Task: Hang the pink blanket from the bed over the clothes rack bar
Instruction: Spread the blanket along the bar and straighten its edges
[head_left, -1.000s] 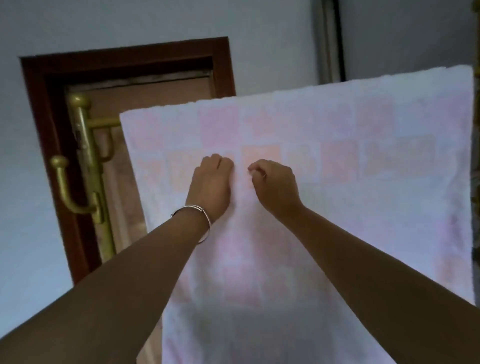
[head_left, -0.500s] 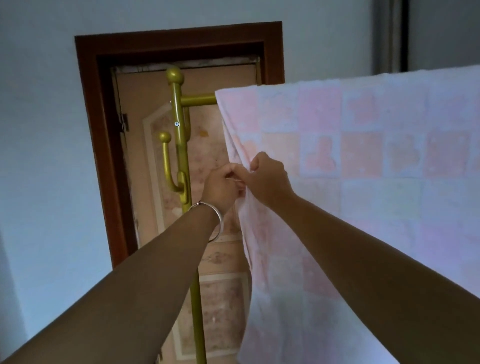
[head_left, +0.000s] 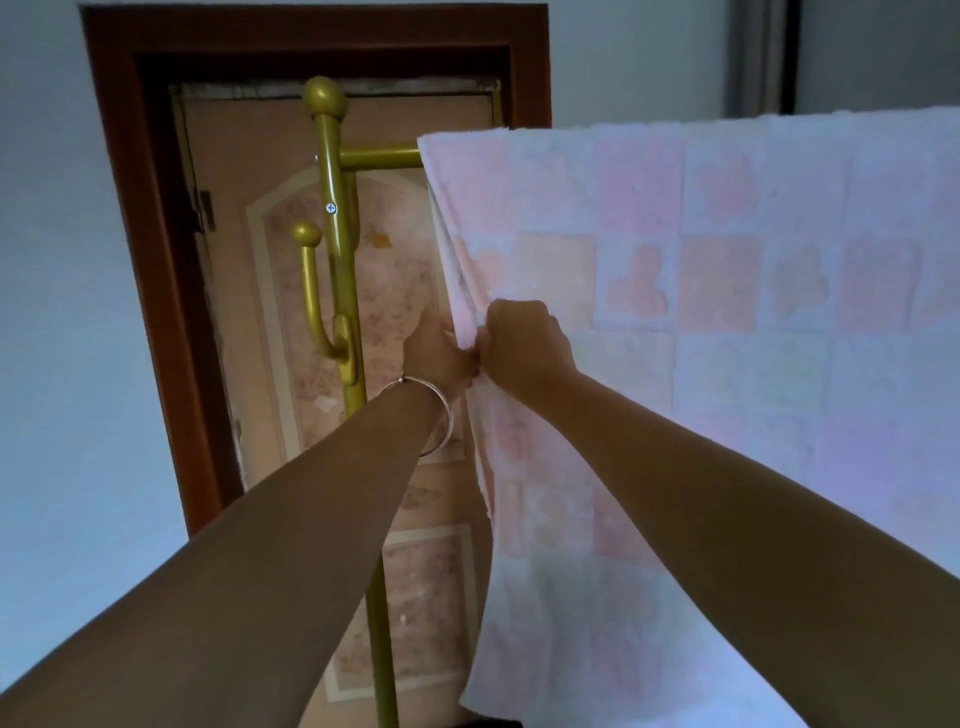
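Pink blanket (head_left: 727, 322) draped over the gold rack bar (head_left: 382, 157), my left hand (head_left: 441, 353) and right hand (head_left: 524, 348) both pinching its left edge, touching.

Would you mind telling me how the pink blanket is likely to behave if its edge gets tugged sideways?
Probably floppy: the pink blanket bunches into folds where both hands pinch its edge. It may slide along the smooth gold bar rather than stay put. Its fuzzy surface suggests an easy grip.

Both my forearms are bare, with no sleeves showing. A thin silver bangle (head_left: 427, 415) circles my left wrist, just below my left hand (head_left: 439, 353). My right hand (head_left: 527, 348) wears nothing.
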